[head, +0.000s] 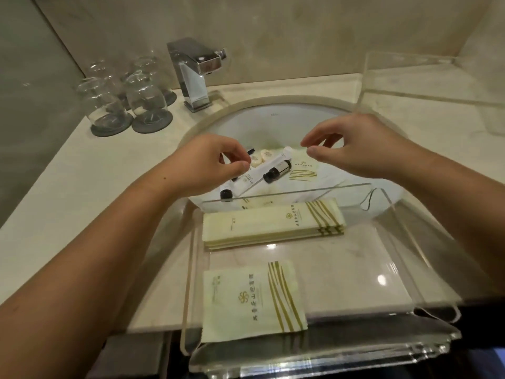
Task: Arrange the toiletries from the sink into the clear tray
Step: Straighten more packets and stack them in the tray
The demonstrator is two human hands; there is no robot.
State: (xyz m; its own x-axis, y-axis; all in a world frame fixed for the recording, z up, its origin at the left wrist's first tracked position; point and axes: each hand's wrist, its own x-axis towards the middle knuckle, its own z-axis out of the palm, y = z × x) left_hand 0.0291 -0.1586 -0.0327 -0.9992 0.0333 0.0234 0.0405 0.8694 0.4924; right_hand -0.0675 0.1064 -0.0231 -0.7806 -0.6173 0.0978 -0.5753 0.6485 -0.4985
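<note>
while the sink (pixel 273 116) holds unsorted toiletries, the clear tray (pixel 355 269) on the sink's near rim carries flat packets (pixel 273 222). left hand (pixel 207 162) and right hand (pixel 355 149) hover above the sink, loosely curled, empty. next, i judge, comes a pinch on the white tube (pixel 257 175) or the dark bottle (pixel 277 170).

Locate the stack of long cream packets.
In the head view, the stack of long cream packets lies at the far end of the clear tray, beyond the square packet.
</note>
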